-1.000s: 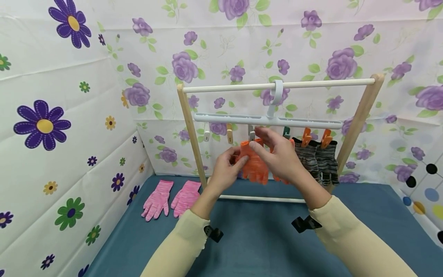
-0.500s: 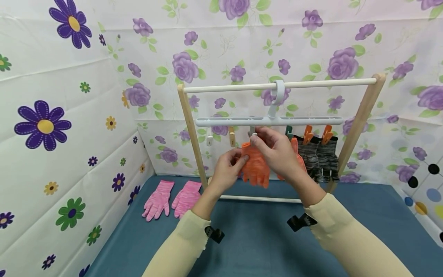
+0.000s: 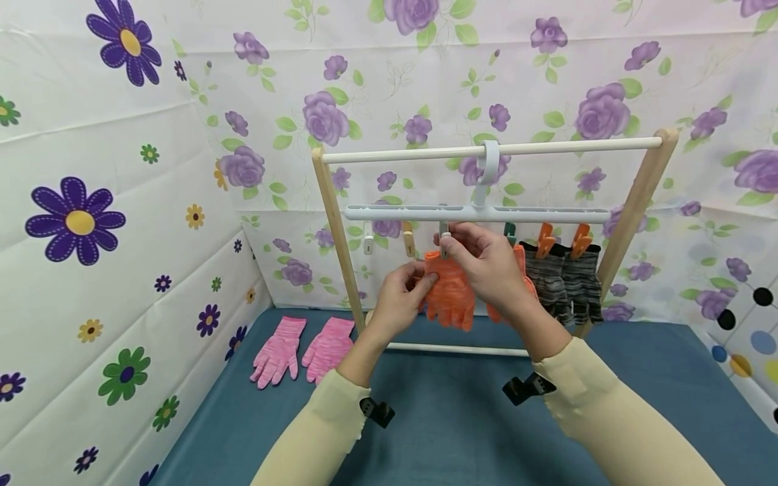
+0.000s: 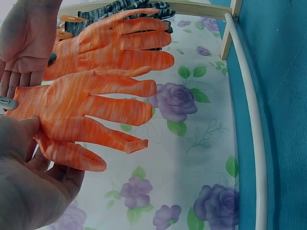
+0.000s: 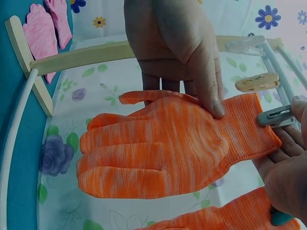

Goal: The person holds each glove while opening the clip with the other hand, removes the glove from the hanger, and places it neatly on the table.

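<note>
Left grip (image 3: pixel 398 297): closed in a pinch, and it is the orange glove (image 5: pixel 158 143) that is caught, thumb pressed on the near face by the cuff, fingers tucked behind.
Right grip (image 3: pixel 495 266): grasping too! The grey clip (image 5: pixel 276 116) is held between thumb and fingers, right at that same cuff.
Glove in play: hung fingers-down beneath the pale hanger (image 3: pixel 413 213), its cuff met by the clip's tip; whether a full bite has been taken is hard to tell behind the thumb.
Next along: a second orange glove (image 4: pixel 124 43) is half covered by the right hand in the head view, the green clip (image 3: pixel 510 233) set at its cuff.
Right end: two black-and-grey gloves (image 3: pixel 550 277) are hung side by side from orange clips (image 3: pixel 581 239).
Left end: a white clip (image 3: pixel 368 244) and a yellow clip (image 3: pixel 409 239) are suspended, nothing held by either.
Rack (image 3: pixel 395 154): the hanger is hooked over its top rail.
Blue desk (image 3: pixel 450 418): two pink gloves (image 3: pixel 279 352) are laid flat at the left.
</note>
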`<state>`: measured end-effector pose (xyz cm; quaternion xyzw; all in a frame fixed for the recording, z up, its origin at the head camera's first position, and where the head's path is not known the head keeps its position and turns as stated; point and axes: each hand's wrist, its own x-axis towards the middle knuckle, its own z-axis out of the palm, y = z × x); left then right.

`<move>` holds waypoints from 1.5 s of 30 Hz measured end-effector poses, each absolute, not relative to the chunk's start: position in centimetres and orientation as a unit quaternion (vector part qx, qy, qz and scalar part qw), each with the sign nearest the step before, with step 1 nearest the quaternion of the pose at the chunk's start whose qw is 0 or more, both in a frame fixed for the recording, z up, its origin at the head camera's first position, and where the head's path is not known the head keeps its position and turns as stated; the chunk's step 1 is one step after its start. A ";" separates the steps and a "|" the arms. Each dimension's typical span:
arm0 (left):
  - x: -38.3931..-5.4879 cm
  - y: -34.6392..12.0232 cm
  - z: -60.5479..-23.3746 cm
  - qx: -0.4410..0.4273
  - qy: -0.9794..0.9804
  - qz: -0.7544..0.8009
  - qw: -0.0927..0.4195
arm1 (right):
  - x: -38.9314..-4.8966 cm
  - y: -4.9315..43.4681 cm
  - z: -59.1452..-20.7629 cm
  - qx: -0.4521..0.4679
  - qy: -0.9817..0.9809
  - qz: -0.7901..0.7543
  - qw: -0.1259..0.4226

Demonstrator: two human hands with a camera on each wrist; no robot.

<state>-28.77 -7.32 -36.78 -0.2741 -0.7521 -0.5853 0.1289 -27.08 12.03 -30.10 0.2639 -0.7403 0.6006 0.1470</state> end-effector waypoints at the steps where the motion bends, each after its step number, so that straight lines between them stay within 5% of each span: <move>1: -28.8 -7.3 -36.8 -0.274 -0.752 -0.585 0.129 | -27.1 12.0 -30.1 0.262 -0.741 0.600 0.148; 15: -28.8 -7.5 -37.1 -0.279 -0.756 -0.578 0.129 | -27.5 11.6 -30.3 0.270 -0.713 0.619 0.186; 45: -27.5 -9.8 -38.8 -0.258 -0.754 -0.587 0.140 | -27.2 11.1 -30.4 0.258 -0.722 0.622 0.160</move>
